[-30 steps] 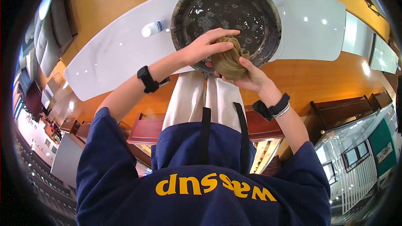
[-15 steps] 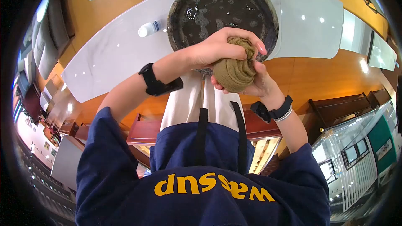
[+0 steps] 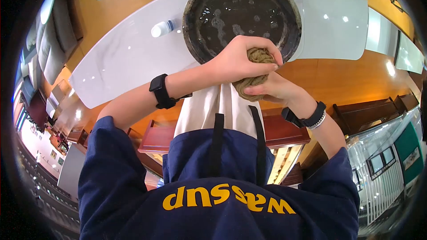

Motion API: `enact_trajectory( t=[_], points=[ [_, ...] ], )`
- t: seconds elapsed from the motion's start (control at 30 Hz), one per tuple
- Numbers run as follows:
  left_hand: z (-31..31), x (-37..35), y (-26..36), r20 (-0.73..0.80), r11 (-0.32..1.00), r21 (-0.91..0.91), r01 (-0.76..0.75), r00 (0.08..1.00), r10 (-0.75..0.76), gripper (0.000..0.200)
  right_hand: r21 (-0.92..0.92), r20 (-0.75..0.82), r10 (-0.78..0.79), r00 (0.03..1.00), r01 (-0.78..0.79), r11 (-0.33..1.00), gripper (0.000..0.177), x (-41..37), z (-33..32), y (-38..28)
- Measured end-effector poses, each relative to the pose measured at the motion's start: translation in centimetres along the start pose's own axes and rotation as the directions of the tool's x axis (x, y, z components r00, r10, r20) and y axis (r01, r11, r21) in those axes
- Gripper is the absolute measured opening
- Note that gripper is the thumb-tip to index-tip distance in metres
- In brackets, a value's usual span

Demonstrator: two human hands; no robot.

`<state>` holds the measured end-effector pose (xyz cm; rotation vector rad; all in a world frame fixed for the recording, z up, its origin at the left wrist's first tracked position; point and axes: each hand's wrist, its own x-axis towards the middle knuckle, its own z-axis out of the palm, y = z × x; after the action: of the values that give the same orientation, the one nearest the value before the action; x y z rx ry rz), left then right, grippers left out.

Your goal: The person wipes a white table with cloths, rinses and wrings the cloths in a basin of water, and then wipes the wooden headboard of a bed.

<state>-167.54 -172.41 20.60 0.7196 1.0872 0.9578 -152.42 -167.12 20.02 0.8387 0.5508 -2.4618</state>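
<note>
An olive-brown cloth (image 3: 251, 82), bunched into a twisted ball, is held between both hands at the near edge of the basin. My left hand (image 3: 238, 60) grips its upper part, thumb and fingers curled round it. Lower and to the right, my right hand (image 3: 273, 86) wraps round the cloth's lower part, its thumb pressed on the front. Part of the cloth is hidden by my fingers. Just beyond the hands, a round dark basin (image 3: 190, 31) holds dark liquid with patches of foam.
A white bottle with a blue label (image 3: 162, 29) lies left of the basin on the white table (image 3: 120, 58). Another white tabletop section (image 3: 333, 26) extends to the right. A reddish-brown wooden bench (image 3: 155, 138) is behind my legs.
My hands have turned on the cloth and more of it is covered. The right thumb now lies across its front. The basin and bottle appear shifted slightly right and up in view.
</note>
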Motion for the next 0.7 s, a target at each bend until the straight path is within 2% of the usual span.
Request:
enact_trajectory(
  t=[0.07,0.1,0.13,0.17,0.2,0.23,0.27,0.33,0.37,0.43,0.47,0.53,0.57,0.6,0.63,0.67,0.7],
  points=[
    [0.2,-0.1,0.2,-0.013,0.997,0.071,-0.017,1.0,0.018,0.017,-0.149,-0.058,-0.153,0.987,0.143,0.979,0.045,0.5,0.2,0.4],
    [0.4,-0.2,0.0,-0.04,0.991,0.12,-0.052,0.998,0.057,0.017,-0.414,-0.098,-0.118,0.988,0.067,0.908,0.051,0.8,0.2,-0.4],
    [0.5,-0.3,-0.2,-0.065,0.983,0.166,-0.082,0.993,0.094,0.017,-0.414,-0.096,-0.12,0.988,0.07,0.908,0.051,1.3,0.2,-0.1],
    [0.5,-0.3,-0.5,-0.064,0.983,0.167,-0.081,0.994,0.093,0.017,-0.45,-0.131,-0.269,0.954,0.184,0.874,0.049,2.0,0.1,0.7],
    [0.4,0.0,-0.8,-0.133,0.98,0.191,-0.048,0.988,0.074,0.016,-0.49,-0.162,-0.413,0.896,0.29,0.822,0.048,2.7,0.0,1.4],
    [0.2,0.3,-1.0,-0.2,0.977,0.214,-0.018,0.978,0.062,0.016,-0.605,-0.162,-0.45,0.878,0.272,0.749,0.05,3.3,-0.4,1.6],
    [0.2,0.5,-1.4,-0.193,0.976,0.217,-0.024,0.979,0.067,0.016,-0.607,-0.166,-0.456,0.874,0.274,0.746,0.05,3.8,-0.6,1.9],
    [-0.1,0.5,-2.3,-0.267,0.951,0.307,0.023,0.962,0.063,0.014,-0.693,-0.133,-0.696,0.705,0.436,0.574,0.048,4.7,-0.5,2.2],
    [-0.5,0.7,-2.7,-0.265,0.951,0.308,0.022,0.962,0.064,0.014,-0.693,-0.134,-0.698,0.703,0.437,0.573,0.048,5.5,-0.8,2.0],
    [-1.4,1.1,-3.3,-0.355,0.948,0.314,0.053,0.933,0.065,0.013,-0.778,-0.238,-0.595,0.768,0.216,0.59,0.063,7.0,-1.0,1.4],
    [-2.0,1.2,-3.4,-0.357,0.963,0.268,0.013,0.93,0.086,0.012,-0.779,-0.241,-0.603,0.761,0.218,0.587,0.063,7.2,-0.7,1.3],
    [-2.6,1.1,-2.0,-0.328,0.982,0.187,0.019,0.944,0.044,0.011,-0.602,-0.241,-0.549,0.8,0.32,0.731,0.064,6.9,0.2,0.2],
    [-2.9,0.6,-1.0,-0.318,0.986,0.165,0.027,0.948,0.028,0.011,-0.532,-0.216,-0.426,0.878,0.261,0.806,0.061,6.4,0.4,-0.4],
    [-3.0,0.0,-0.3,-0.304,0.994,0.106,0.01,0.952,0.023,0.011,-0.531,-0.239,-0.441,0.865,0.264,0.805,0.061,5.6,0.6,-0.4],
    [-3.0,-0.6,0.4,-0.264,0.999,-0.03,0.018,0.964,-0.025,0.012,-0.191,-0.049,-0.353,0.935,0.338,0.922,0.06,4.7,0.8,-0.3],
    [-2.9,-1.2,1.0,-0.233,0.994,-0.106,0.04,0.97,-0.064,0.011,0.17,0.17,-0.332,0.928,0.304,0.937,0.06,3.8,0.8,-0.3],
    [-2.6,-1.9,1.6,-0.221,0.984,-0.177,-0.001,0.974,-0.039,0.01,0.397,0.362,-0.383,0.85,0.232,0.888,0.061,3.1,0.6,0.3]
  ],
)
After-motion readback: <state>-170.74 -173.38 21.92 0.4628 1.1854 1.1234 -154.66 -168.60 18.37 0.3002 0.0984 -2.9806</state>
